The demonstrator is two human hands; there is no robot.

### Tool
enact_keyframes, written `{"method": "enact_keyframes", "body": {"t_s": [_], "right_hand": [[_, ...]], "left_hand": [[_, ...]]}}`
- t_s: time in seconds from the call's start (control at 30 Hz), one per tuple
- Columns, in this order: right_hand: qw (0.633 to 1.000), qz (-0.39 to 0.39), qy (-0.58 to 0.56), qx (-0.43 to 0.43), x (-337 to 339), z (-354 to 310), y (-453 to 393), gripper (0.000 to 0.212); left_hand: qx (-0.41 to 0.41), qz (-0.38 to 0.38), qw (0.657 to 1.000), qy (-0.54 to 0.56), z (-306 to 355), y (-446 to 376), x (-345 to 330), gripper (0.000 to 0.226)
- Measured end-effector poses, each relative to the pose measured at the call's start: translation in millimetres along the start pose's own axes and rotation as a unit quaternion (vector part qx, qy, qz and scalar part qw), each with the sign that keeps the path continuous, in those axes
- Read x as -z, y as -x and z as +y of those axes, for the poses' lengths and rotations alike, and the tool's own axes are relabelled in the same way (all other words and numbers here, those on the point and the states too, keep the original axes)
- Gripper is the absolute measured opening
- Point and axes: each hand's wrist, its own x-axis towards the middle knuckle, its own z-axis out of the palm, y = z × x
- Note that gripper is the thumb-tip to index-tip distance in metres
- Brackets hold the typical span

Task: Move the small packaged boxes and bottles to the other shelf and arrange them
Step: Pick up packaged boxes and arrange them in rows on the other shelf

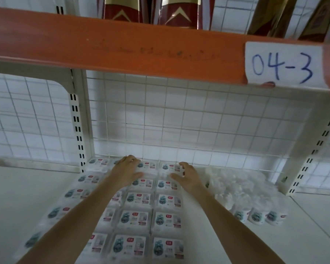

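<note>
Several small white packaged boxes [135,218] with teal and red labels lie in neat rows on the white shelf [27,197], reaching back to the wire grid. Both my arms stretch to the back row. My left hand [127,171] rests flat on the rear boxes, fingers extended. My right hand [187,175] sits beside the back-right box [169,167], with fingers against its right edge and the thumb pointing left; whether it grips the box is unclear. A heap of small bottles in clear wrapping [244,189] lies to the right, with labelled bottles [257,216] at its front.
An orange shelf beam [122,48] crosses overhead with a paper tag reading 04-3 [282,65]. Dark red and gold boxes [177,12] stand on the upper shelf. White slotted uprights [78,126] flank the bay, with a wire grid [179,115] behind.
</note>
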Motion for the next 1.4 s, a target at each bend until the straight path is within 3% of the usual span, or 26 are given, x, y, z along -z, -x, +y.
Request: {"method": "enact_keyframes", "body": {"t_s": [0.1,0.2,0.33,0.63,0.8,0.97,1.1,1.23,1.4], "right_hand": [[1.0,-0.006,0.007,-0.009,3,-8,11,0.075],[0.999,0.013,0.051,0.011,11,-15,31,0.069],[0.994,0.015,0.098,0.053,28,-20,69,0.053],[0.966,0.064,0.185,0.169,46,-20,196,0.033],[0.948,0.049,0.22,0.226,39,-5,262,0.031],[0.934,0.001,0.228,0.275,7,5,320,0.026],[0.938,-0.081,0.181,0.284,-32,-7,356,0.033],[0.918,-0.164,0.154,0.325,-71,-32,377,0.035],[0.889,-0.218,0.115,0.385,-122,-90,390,0.035]], "left_hand": [[-0.004,-0.013,1.0,-0.009,3,4,3,0.067],[-0.018,0.004,1.0,0.015,-1,11,6,0.073],[-0.08,0.046,0.995,0.022,-2,38,20,0.056],[-0.116,0.156,0.98,-0.041,13,180,40,0.023],[-0.044,0.146,0.987,-0.045,35,271,28,0.038],[0.016,0.118,0.99,-0.077,50,364,9,0.037],[0.086,0.074,0.99,-0.084,39,440,-1,0.031],[0.189,0.064,0.977,-0.079,21,514,10,0.03],[0.323,0.107,0.939,-0.049,2,587,47,0.033]]}}
